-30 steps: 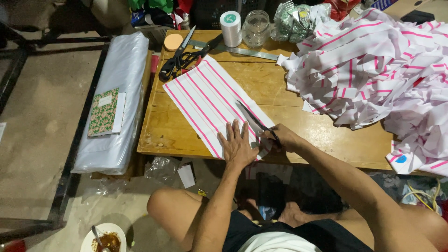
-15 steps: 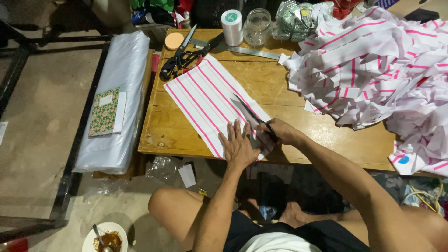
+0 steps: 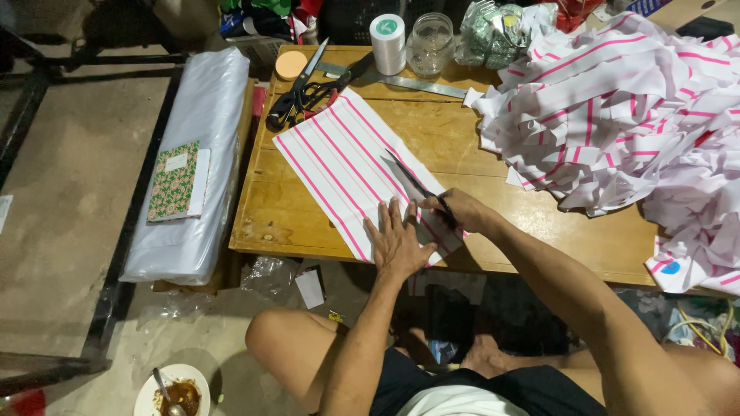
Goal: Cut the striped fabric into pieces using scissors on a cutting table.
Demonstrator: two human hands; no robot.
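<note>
Striped sheet (image 3: pixel 351 173): thin, white with pink lines, lying flat on the wooden table (image 3: pixel 493 192), its near end at the table's edge; I judge it light, limp and quick to slide.
Left hand (image 3: pixel 397 243): open, fingers spread, palm pressing the sheet's near end flat.
Right hand (image 3: pixel 460 209): closed around black scissors (image 3: pixel 416 185), blades over the sheet.
Best hold: flat pressure beside the blades, not a pinch.

Single view, head-worn camera. Looks steeply down from above a seated person, facing away from the body across a low wooden table (image 3: pixel 308 223). Close range: knees at near edge, table centre, floor left, clutter along far edge. No second view.
</note>
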